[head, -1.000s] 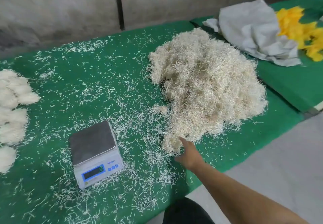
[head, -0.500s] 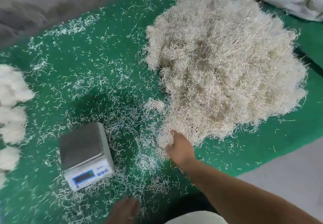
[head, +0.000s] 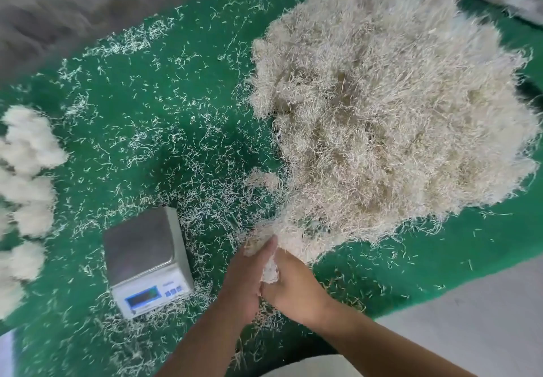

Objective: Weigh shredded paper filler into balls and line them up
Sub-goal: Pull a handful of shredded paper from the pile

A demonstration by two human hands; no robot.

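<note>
Both hands, left [head: 244, 282] and right [head: 293, 288], grip closed on a tuft [head: 269, 268] at the pile's [head: 382, 118] six o'clock; tease gently, scale [head: 144, 256] waits at nine.

A cream-beige heap of shredded paper [head: 382, 118] is lying on a green cloth [head: 164, 88] flecked with pale strands. White balls [head: 26, 171] are lining the edge. The scale [head: 147, 262] is showing a grey plate, white body, blue display.
</note>
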